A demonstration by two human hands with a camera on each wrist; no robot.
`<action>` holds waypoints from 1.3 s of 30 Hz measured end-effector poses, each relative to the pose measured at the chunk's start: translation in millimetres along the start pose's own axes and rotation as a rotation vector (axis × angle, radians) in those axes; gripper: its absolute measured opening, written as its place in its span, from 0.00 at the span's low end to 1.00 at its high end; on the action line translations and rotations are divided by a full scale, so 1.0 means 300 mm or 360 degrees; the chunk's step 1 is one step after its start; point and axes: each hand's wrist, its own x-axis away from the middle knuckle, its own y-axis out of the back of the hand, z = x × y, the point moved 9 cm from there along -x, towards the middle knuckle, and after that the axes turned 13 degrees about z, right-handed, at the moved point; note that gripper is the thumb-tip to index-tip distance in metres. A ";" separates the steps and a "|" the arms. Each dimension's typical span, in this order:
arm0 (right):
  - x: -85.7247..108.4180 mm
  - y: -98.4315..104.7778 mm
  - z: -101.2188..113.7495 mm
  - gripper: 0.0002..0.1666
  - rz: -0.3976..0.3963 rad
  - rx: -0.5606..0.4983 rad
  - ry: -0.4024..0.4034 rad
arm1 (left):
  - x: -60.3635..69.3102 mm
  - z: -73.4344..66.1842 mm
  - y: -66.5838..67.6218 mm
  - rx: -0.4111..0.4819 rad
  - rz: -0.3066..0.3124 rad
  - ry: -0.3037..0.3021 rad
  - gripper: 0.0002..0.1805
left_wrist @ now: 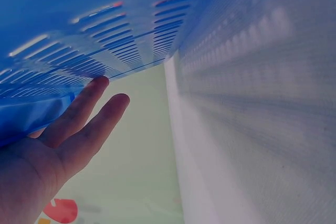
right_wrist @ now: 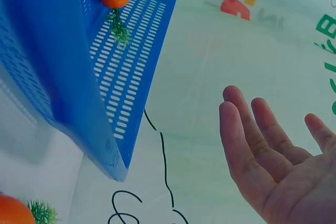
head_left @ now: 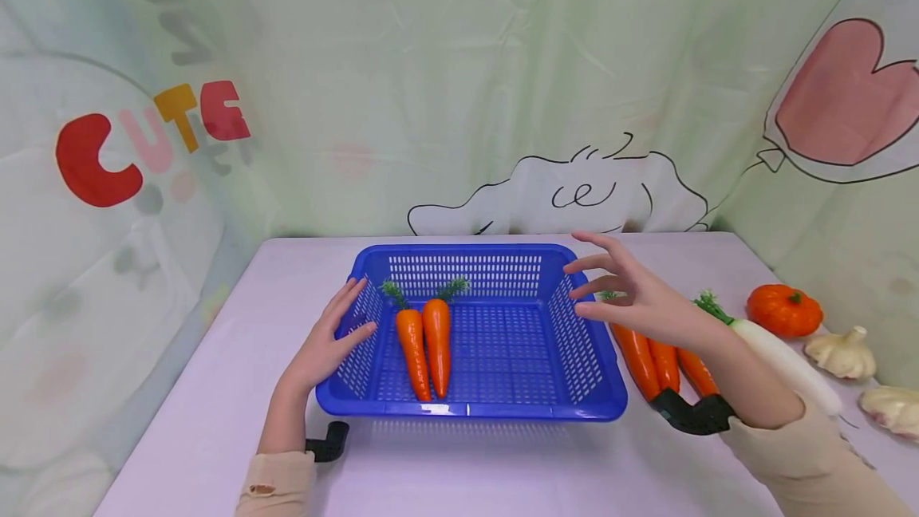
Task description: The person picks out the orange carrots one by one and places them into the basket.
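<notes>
Blue plastic basket (head_left: 470,411) on tabletop (head_left: 237,373). My left grip (head_left: 323,349): wide, fingers nearly straight at basket's left side, contact unclear. My right grip (head_left: 632,294): wide, nothing held, apart from basket's right side. Two carrots (head_left: 436,345) inside basket, left of centre, presumably kept from rolling away.

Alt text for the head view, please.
A blue basket holding two carrots stands on a pale table, a person's left hand at its left rim and right hand by its right rim. Farther right lie three more carrots, a white radish, a pumpkin and two garlic bulbs.
</notes>
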 end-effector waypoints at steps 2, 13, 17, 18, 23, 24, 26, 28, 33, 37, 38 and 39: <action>0.011 0.009 -0.003 0.47 -0.0020 0.0015 -0.0014 | 0.001 -0.001 0.000 0.0001 -0.0001 -0.0003 0.37; 0.060 0.047 -0.041 0.50 -0.0119 0.0110 -0.0071 | 0.000 -0.002 0.001 -0.0008 -0.0006 -0.0011 0.37; 0.073 0.059 -0.063 0.50 -0.0166 0.0119 -0.0104 | 0.001 0.000 0.001 -0.0004 -0.0003 -0.0009 0.37; 0.076 0.063 -0.069 0.50 -0.0178 0.0120 -0.0112 | 0.001 0.001 0.001 -0.0005 -0.0002 -0.0008 0.37; 0.091 0.079 -0.106 0.50 -0.0218 0.0117 -0.0158 | 0.003 -0.001 0.002 -0.0006 -0.0005 -0.0011 0.37; 0.094 0.082 -0.113 0.50 -0.0223 0.0123 -0.0163 | 0.003 -0.002 0.002 -0.0004 -0.0005 -0.0011 0.37; 0.098 0.086 -0.126 0.49 -0.0234 0.0138 -0.0166 | 0.004 -0.003 0.002 0.0001 -0.0004 -0.0014 0.37; 0.101 0.090 -0.139 0.49 -0.0248 0.0158 -0.0168 | 0.004 -0.003 0.001 0.0002 -0.0002 -0.0013 0.37; 0.107 0.094 -0.179 0.47 -0.0279 0.0201 -0.0211 | 0.005 -0.003 0.000 0.0003 0.0002 -0.0007 0.37; 0.115 0.094 -0.211 0.44 -0.0305 0.0235 -0.0241 | 0.005 -0.004 0.000 0.0006 0.0003 -0.0007 0.37; 0.117 0.093 -0.221 0.43 -0.0310 0.0239 -0.0250 | 0.005 -0.004 0.000 0.0006 0.0003 -0.0009 0.37; 0.119 0.091 -0.231 0.42 -0.0312 0.0246 -0.0260 | 0.005 -0.004 0.000 0.0005 0.0004 -0.0009 0.37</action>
